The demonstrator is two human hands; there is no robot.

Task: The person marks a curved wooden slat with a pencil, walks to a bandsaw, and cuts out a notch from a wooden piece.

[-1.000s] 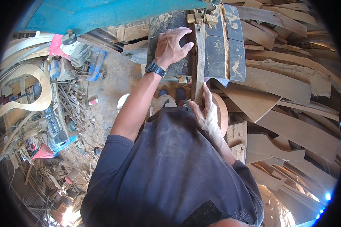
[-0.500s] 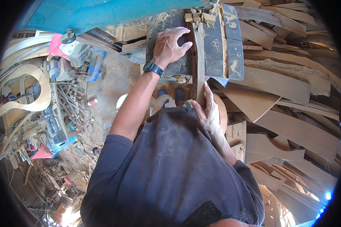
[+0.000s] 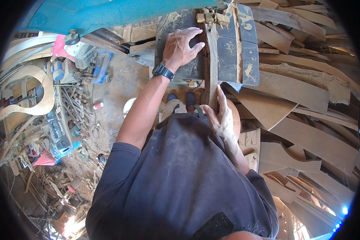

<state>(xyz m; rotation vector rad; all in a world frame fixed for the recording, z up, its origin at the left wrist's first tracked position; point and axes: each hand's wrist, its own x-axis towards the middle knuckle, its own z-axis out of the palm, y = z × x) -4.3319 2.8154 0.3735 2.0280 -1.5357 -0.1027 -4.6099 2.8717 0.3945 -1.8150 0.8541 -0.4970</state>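
A long narrow wooden board lies lengthwise on the dark, scuffed machine table, its near end jutting over the edge toward my body. My left hand, with a black watch on the wrist, is at the board's left side. Its fingers and thumb are spread, with the tips at or very near the board's edge. At the near end, my right hand has the board between thumb and fingers; its palm side is partly hidden. Small wooden blocks on a fitting stand over the board's far end.
A blue machine body spans the top. Stacked curved wooden offcuts fill the right side. On the left are a pale curved wooden cutout, tools, a radio-like device and scrap wood. A red-and-white can lies on the dusty floor.
The whole view has shifted very slightly. Both hands keep nearly the same places along the board, and no clear movement of the board shows.
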